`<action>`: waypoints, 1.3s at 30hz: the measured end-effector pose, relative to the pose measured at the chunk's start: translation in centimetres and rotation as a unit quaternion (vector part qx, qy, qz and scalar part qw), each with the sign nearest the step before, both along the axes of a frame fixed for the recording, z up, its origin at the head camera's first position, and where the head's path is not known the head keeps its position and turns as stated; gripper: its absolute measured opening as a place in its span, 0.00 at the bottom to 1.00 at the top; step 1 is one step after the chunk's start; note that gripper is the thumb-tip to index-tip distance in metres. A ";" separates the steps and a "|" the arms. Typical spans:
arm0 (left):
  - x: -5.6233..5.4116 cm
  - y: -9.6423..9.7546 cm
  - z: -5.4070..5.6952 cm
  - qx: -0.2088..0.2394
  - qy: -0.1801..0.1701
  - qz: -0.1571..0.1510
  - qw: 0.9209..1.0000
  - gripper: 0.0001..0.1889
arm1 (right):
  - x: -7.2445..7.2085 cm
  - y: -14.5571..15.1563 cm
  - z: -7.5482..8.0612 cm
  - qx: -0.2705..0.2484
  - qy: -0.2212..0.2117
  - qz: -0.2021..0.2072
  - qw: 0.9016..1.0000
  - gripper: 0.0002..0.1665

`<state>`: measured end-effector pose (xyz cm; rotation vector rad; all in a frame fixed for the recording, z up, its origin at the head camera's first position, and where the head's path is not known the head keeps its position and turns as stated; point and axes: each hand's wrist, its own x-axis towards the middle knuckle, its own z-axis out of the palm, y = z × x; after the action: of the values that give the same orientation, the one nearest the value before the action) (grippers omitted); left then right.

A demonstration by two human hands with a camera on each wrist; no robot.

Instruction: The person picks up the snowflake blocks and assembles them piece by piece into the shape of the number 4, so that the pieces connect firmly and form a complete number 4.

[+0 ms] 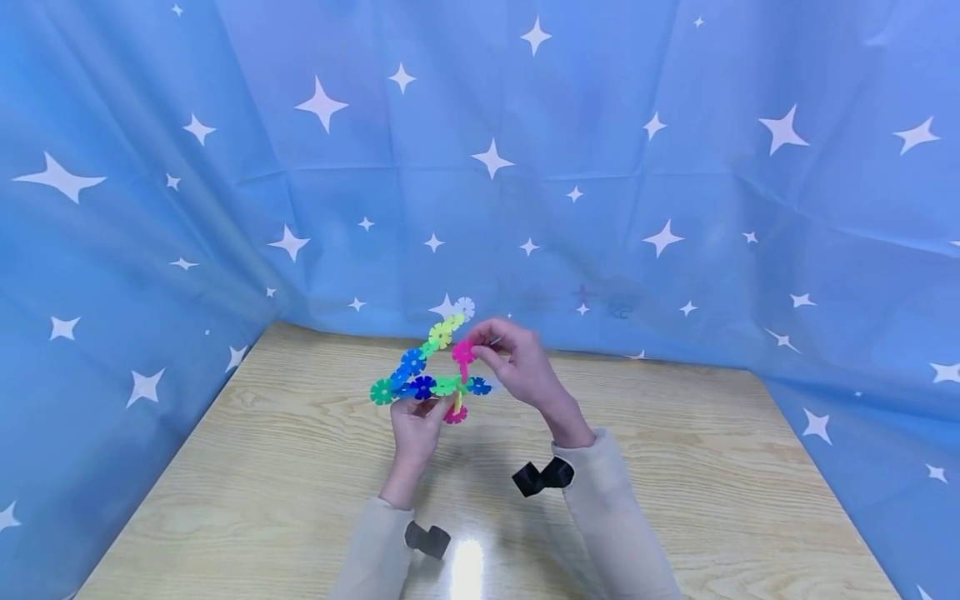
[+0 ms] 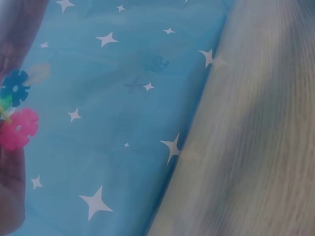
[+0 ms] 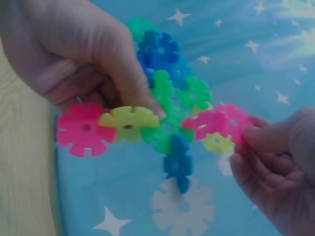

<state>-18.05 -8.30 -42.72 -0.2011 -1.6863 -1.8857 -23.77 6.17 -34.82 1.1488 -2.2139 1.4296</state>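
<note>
Several flower-shaped plastic discs are joined slot to slot into a branching structure above the table. My left hand [image 1: 415, 432] grips it from below, its thumb against a green disc [image 3: 165, 135] in the right wrist view. My right hand [image 1: 521, 367] pinches a pink disc [image 3: 234, 123] between thumb and fingers. That disc meets another pink one [image 3: 202, 125] joined to the green part. On other branches are a yellow disc [image 3: 129, 123] with a pink end disc, a blue disc [image 3: 178, 164] and a translucent white disc [image 3: 197, 211]. A blue chain [image 1: 412, 363] runs up to yellow discs [image 1: 441, 335].
The wood-grain table [image 1: 690, 483] lies under both hands. A blue star-patterned cloth [image 1: 600, 108] hangs behind it and along the sides. Black devices [image 1: 543, 477] are worn at the wrists over pale sleeves [image 1: 618, 517].
</note>
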 end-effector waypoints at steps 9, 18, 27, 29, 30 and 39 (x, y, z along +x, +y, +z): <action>0.4 0.8 -0.6 0.008 -0.011 0.039 0.999 0.04 | -0.2 -0.1 -0.3 0.024 0.013 0.000 1.000 0.07; 0.5 1.1 -1.1 0.037 -0.013 0.043 0.998 0.03 | 0.1 -0.2 -0.6 0.007 -0.034 -0.022 0.999 0.05; 0.9 1.3 -1.0 0.060 -0.034 0.023 0.997 0.02 | 0.2 -0.5 -0.5 0.027 -0.067 -0.048 0.996 0.05; 0.8 1.4 -1.0 0.070 -0.034 0.020 0.997 0.02 | 0.1 -0.4 -0.5 0.038 -0.068 -0.049 0.996 0.06; 0.8 1.5 -1.0 0.073 -0.033 0.017 0.997 0.03 | 0.1 -0.4 -0.5 0.043 -0.069 -0.050 0.995 0.06; 0.3 1.3 -0.4 0.073 -0.034 0.014 0.997 0.03 | 0.4 0.1 -0.6 0.006 -0.073 -0.054 0.996 0.06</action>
<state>-17.76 -7.02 -43.11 -0.0557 -1.5787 -2.0051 -23.40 6.31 -35.47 0.9388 -2.3467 1.4999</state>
